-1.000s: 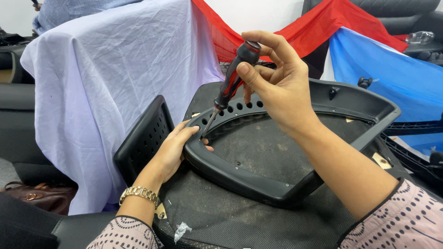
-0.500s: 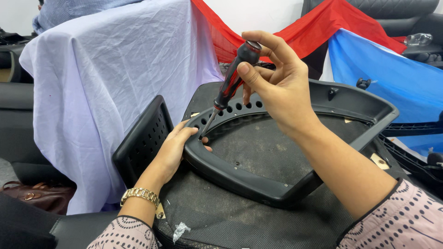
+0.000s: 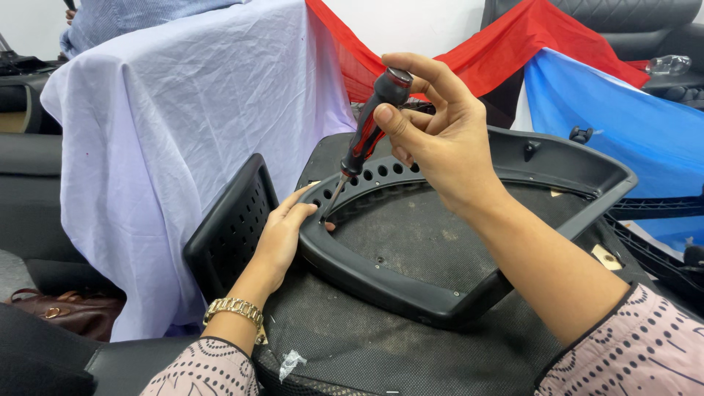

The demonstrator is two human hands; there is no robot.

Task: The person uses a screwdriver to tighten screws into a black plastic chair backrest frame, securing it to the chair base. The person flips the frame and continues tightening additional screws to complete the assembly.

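Right hand [image 3: 440, 147] grips a screwdriver [image 3: 367, 132], left hand [image 3: 282, 235] clasps the black plastic frame [image 3: 411, 286]; lilac cloth [image 3: 183, 147] hangs just behind.

place: chair-repair workshop | signs: cloth-draped chairs [image 3: 198, 147]; black frame [image 3: 411, 286]; screwdriver [image 3: 367, 132] in use
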